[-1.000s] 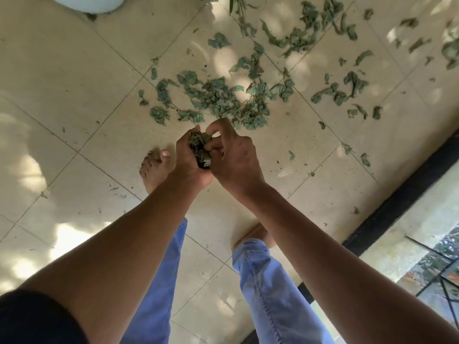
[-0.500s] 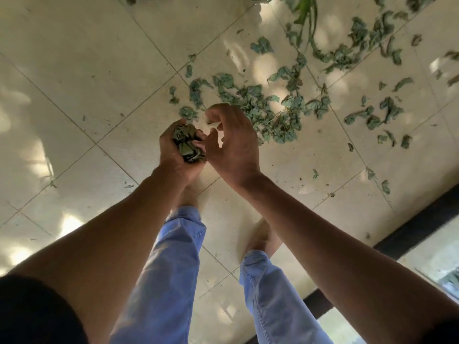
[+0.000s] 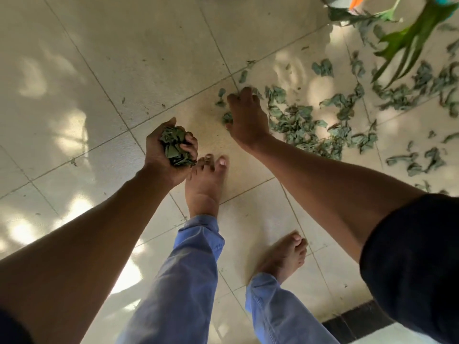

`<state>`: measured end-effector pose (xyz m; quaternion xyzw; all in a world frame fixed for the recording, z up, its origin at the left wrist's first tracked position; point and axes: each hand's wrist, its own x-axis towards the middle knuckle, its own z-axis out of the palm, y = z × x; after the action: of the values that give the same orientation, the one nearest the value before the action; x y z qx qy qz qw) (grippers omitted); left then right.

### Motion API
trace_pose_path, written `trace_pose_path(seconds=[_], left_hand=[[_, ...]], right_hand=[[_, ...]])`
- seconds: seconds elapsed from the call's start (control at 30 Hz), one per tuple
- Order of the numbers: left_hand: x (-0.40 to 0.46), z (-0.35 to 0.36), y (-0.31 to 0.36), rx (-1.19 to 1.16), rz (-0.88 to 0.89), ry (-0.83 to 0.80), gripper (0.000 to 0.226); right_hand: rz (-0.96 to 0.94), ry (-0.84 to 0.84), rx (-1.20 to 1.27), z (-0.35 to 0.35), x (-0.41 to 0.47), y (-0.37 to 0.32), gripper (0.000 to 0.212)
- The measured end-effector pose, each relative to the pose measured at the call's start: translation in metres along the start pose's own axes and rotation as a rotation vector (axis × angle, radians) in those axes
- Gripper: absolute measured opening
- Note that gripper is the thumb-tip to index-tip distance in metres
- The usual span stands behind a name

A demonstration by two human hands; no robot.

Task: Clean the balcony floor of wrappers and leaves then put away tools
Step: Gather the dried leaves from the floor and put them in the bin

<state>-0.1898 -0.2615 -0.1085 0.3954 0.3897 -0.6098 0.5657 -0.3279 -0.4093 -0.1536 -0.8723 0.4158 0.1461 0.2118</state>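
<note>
My left hand [image 3: 162, 150] is held palm up above the beige tiled floor [image 3: 139, 53], closed around a bunch of dry green leaves [image 3: 175, 146]. My right hand [image 3: 247, 115] reaches down to the floor at the left edge of a scattered pile of leaves [image 3: 310, 125], fingers spread and touching a few of them. More loose leaves [image 3: 422, 160] lie to the right.
My bare feet [image 3: 205, 184] in blue trousers stand on the tiles below the hands. A live green plant frond [image 3: 407, 43] hangs in at the top right, near an orange and grey object [image 3: 347, 2]. A dark floor edge [image 3: 357, 324] runs at the bottom right.
My right hand has left the bunch in my left hand and gone down to the leaf pile on the floor. The view has shifted left, and my left foot has stepped forward.
</note>
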Motion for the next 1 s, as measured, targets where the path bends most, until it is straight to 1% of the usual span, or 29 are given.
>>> trace_pose_path(seconds=[0.07, 0.1, 0.13, 0.2, 0.23, 0.27, 0.3, 0.33, 0.37, 0.43, 0.47, 0.53, 0.57, 0.63, 0.7, 0.73, 0.8, 0.87, 0.93, 1.0], left_hand=[[-0.007, -0.002, 0.004, -0.025, 0.008, 0.009, 0.03], [0.001, -0.006, 0.001, 0.018, 0.022, 0.1, 0.026], [0.004, -0.005, -0.002, 0.046, 0.001, 0.085, 0.022], [0.011, -0.004, -0.005, -0.051, -0.153, 0.124, 0.015], [0.016, -0.006, -0.006, -0.083, -0.186, 0.156, 0.017], [0.017, -0.006, -0.007, -0.033, -0.174, 0.104, 0.014], [0.012, -0.002, -0.008, -0.001, -0.116, 0.089, 0.017], [0.008, 0.001, -0.005, 0.009, -0.079, 0.058, 0.021], [0.005, 0.002, -0.003, 0.001, -0.041, 0.069, 0.025], [-0.003, 0.009, -0.007, 0.024, 0.005, 0.075, 0.031], [-0.006, 0.011, -0.009, 0.021, 0.003, 0.045, 0.033], [-0.006, 0.011, -0.018, 0.062, 0.006, 0.113, 0.036], [-0.009, 0.015, -0.023, 0.047, 0.004, 0.091, 0.036], [-0.018, 0.028, -0.031, 0.05, -0.014, 0.024, 0.036], [-0.026, 0.04, -0.046, 0.073, -0.006, -0.038, 0.033], [-0.029, 0.044, -0.053, 0.091, -0.003, -0.059, 0.038], [-0.028, 0.049, -0.064, 0.065, -0.02, -0.098, 0.05], [-0.024, 0.05, -0.072, 0.077, -0.027, -0.074, 0.046], [-0.023, 0.051, -0.082, 0.139, 0.001, -0.061, 0.04], [-0.025, 0.054, -0.09, 0.173, 0.033, -0.072, 0.043]], right_hand=[[-0.055, -0.023, -0.012, 0.007, -0.005, -0.001, 0.042], [-0.082, -0.027, -0.016, 0.01, -0.007, -0.002, 0.04], [-0.106, -0.025, -0.019, 0.013, -0.008, -0.002, 0.036], [-0.149, -0.018, -0.028, 0.019, -0.009, -0.001, 0.029], [-0.165, -0.017, -0.02, 0.021, -0.008, -0.001, 0.029], [-0.175, -0.018, 0.003, 0.023, -0.007, -0.001, 0.029], [-0.168, -0.016, 0.043, 0.024, -0.007, 0.0, 0.028], [-0.142, -0.005, 0.101, 0.023, -0.006, 0.001, 0.025], [-0.101, 0.017, 0.173, 0.021, -0.007, 0.001, 0.021], [-0.011, 0.11, 0.359, 0.009, -0.012, 0.0, 0.012], [0.015, 0.168, 0.439, 0.002, -0.017, -0.001, 0.01], [0.023, 0.259, 0.56, -0.02, -0.038, -0.008, 0.01], [0.01, 0.283, 0.63, -0.033, -0.053, -0.014, 0.009], [-0.048, 0.274, 0.807, -0.058, -0.084, -0.027, 0.006], [-0.089, 0.177, 0.937, -0.075, -0.111, -0.041, 0.01], [-0.092, 0.125, 0.96, -0.078, -0.121, -0.045, 0.013], [-0.091, 0.086, 0.914, -0.075, -0.133, -0.048, 0.014], [-0.059, 0.106, 0.823, -0.068, -0.136, -0.045, 0.012], [-0.006, 0.132, 0.729, -0.063, -0.135, -0.043, 0.01], [0.03, 0.149, 0.624, -0.06, -0.132, -0.045, 0.011]])
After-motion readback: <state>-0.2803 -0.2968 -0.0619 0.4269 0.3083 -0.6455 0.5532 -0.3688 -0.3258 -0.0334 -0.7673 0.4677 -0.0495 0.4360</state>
